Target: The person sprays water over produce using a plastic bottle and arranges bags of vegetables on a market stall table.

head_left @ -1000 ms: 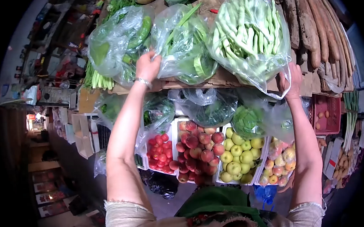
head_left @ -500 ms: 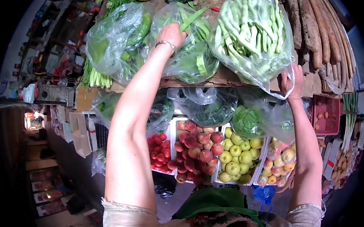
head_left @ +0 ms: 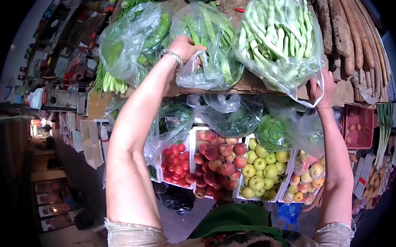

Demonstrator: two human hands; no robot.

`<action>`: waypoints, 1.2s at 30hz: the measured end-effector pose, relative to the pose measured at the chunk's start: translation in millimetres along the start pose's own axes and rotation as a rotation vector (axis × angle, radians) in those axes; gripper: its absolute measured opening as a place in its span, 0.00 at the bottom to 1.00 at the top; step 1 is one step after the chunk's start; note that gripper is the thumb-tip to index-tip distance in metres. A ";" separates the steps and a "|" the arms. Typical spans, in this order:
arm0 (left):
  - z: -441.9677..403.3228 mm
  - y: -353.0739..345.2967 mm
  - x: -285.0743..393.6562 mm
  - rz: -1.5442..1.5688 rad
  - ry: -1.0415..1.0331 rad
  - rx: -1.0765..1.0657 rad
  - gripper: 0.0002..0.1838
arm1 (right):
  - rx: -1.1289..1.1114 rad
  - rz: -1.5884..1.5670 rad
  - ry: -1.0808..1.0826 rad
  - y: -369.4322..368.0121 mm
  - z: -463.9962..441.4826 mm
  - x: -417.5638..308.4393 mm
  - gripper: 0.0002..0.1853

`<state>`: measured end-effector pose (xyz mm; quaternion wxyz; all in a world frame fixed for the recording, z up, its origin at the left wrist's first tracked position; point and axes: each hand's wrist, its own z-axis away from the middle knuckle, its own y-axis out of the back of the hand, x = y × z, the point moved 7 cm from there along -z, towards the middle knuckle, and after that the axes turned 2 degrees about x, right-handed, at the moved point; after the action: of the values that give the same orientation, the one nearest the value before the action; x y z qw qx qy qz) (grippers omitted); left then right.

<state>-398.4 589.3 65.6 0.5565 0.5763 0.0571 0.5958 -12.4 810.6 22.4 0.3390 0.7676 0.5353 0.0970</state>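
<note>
My left hand, a bracelet at its wrist, has its fingers closed on the middle clear bag, which holds long green vegetables. To its left lies another clear bag with green vegetables. At the right, my right hand grips the handle of the large clear bag of green beans, which rests on the cardboard-covered stand.
Below the stand are more bagged greens and trays of tomatoes, peaches, green apples and wrapped fruit. Long brown roots lie at the right, above a red crate.
My left hand moved from the near edge of the middle bag up over its greens, then back down, and now grips its plastic. My right hand has stayed on the bean bag's handle.
</note>
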 end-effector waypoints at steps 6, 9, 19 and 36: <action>58.7 39.0 7.8 -0.269 -0.297 0.621 0.39 | -0.030 -0.021 -0.004 0.0 -1.9 -2.1 0.16; 31.2 23.1 -28.9 -0.007 -0.087 0.503 0.52 | -0.016 -0.005 -0.005 1.4 -1.9 -1.8 0.14; -19.6 -26.7 9.3 0.086 -0.410 0.271 0.56 | -0.029 -0.022 -0.031 -5.4 3.3 12.2 0.14; -17.1 -54.9 23.9 -0.037 -0.612 0.072 0.58 | -0.026 -0.042 -0.083 -17.2 14.6 23.3 0.12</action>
<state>-371.6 637.1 35.9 0.5376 0.7473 -0.0818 0.3819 -8.4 828.6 -4.3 0.3729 0.7549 0.5355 0.0647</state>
